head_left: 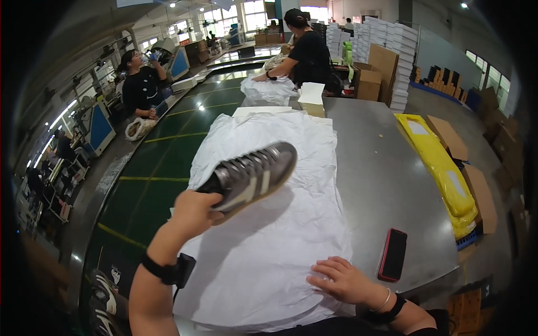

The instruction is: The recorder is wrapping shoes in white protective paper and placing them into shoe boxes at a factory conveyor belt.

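Along the left edge of the grey worktop [386,168] runs a dark green conveyor belt [162,168] with yellow lines across it, and at its near end another dark shoe [103,305] lies at the bottom left of the picture. Just right of the belt, the left hand [193,211] is raised over the near left part of the worktop, its fingers curled shut around the heel of a grey sneaker [252,176] with pale side stripes and a tan sole; the sneaker is held clear of the surface, on its side, its toe pointing away and to the right. Under it, a stack of white tissue paper [269,224] covers the left half of the worktop from the near edge to well back. The right hand [344,280] lies flat on the near right corner of that paper, fingers spread and grasping nothing, pinning the sheet. Just beside it to the right, on bare metal near the near edge, rests a phone in a red case [392,255]. By the look of it, the step in hand is bringing the sneaker to the paper for wrapping; the next move would call for setting the sneaker down on the top sheet while the flat hand keeps the paper from sliding, then freeing a single sheet from the stack.
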`<state>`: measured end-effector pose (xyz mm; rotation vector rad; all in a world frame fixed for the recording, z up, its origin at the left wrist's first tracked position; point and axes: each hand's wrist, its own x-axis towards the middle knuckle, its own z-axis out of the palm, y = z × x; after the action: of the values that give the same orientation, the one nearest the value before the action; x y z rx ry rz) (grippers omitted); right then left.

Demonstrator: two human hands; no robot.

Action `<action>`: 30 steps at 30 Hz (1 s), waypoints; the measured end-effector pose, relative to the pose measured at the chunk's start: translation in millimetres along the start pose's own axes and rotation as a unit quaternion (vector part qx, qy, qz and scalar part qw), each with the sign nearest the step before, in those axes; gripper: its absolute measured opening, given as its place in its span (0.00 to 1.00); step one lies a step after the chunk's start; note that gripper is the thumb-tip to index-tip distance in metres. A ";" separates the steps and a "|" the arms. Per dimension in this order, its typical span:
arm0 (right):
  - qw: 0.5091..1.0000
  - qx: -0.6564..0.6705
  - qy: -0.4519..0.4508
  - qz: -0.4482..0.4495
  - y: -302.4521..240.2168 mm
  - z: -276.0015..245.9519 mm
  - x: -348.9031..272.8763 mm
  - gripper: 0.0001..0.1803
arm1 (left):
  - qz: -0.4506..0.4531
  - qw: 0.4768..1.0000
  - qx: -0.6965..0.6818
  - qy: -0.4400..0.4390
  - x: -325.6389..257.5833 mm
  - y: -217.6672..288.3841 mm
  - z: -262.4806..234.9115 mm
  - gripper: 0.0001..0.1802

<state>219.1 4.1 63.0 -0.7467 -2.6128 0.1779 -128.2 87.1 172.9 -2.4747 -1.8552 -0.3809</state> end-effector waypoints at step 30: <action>0.978 0.163 -0.090 -0.091 116.5 5.5 260.1 0.51 | -0.117 0.830 -0.344 -0.423 61.6 -62.3 59.1 0.45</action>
<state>72.0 240.7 123.5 -0.3916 -2.7045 0.6276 -160.6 173.1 120.6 -3.2370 -2.7587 0.1387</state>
